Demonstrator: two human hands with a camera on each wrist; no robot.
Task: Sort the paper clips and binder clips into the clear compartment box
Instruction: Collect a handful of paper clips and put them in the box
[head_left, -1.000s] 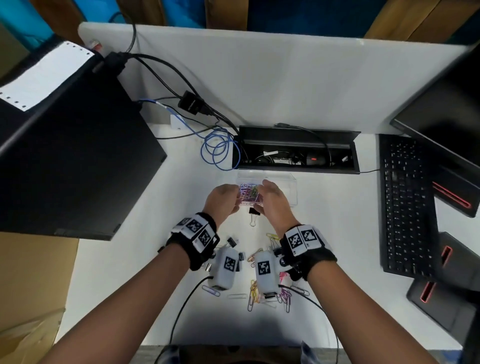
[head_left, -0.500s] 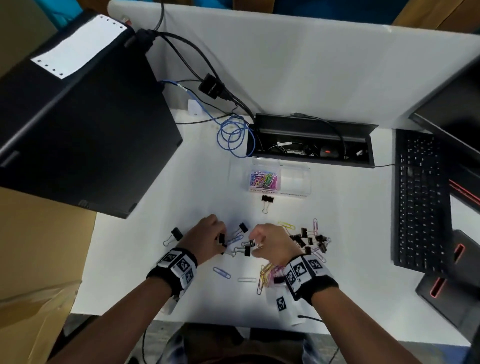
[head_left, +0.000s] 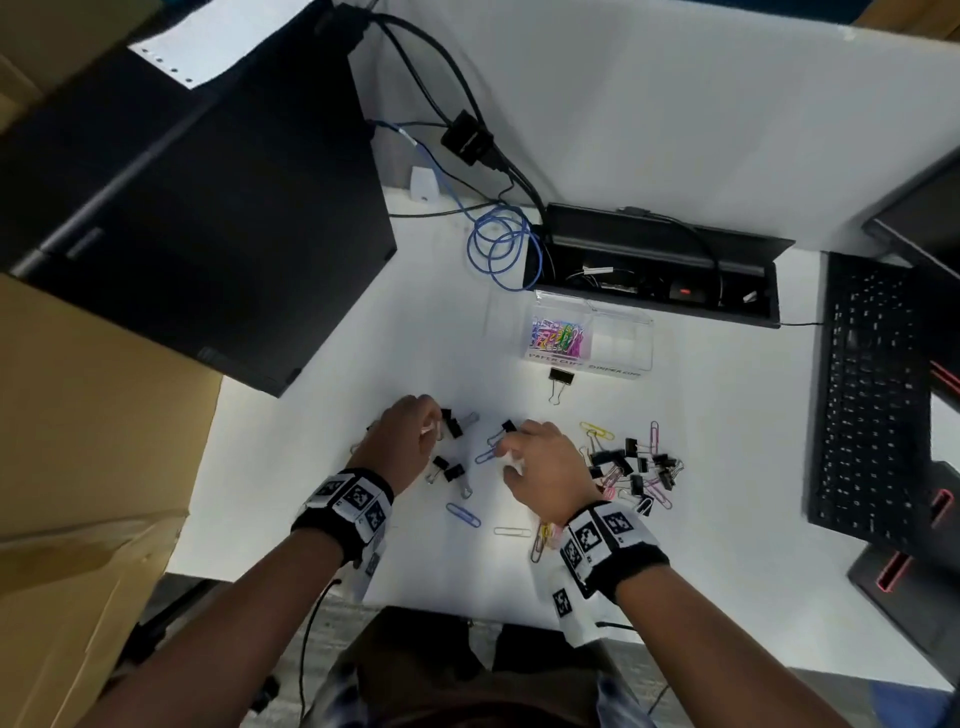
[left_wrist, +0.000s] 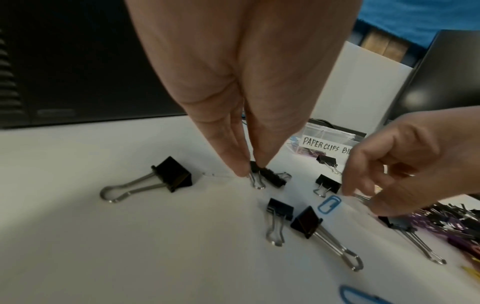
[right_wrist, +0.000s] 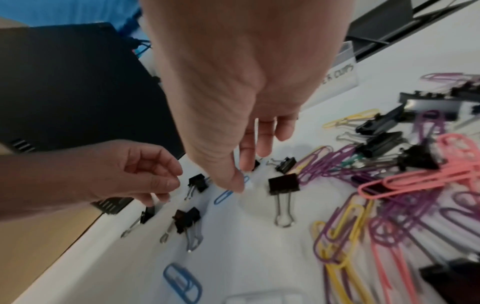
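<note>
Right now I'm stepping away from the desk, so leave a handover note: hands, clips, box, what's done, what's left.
Left hand pinches a black binder clip on the white desk.
Right hand reaches down at a blue paper clip; whether it grips is unclear.
Clear compartment box sits farther back; its left half holds coloured paper clips, its right half looks empty.
One binder clip lies just before the box.
Left to sort: the mixed pile at right and the scattered clips.
</note>
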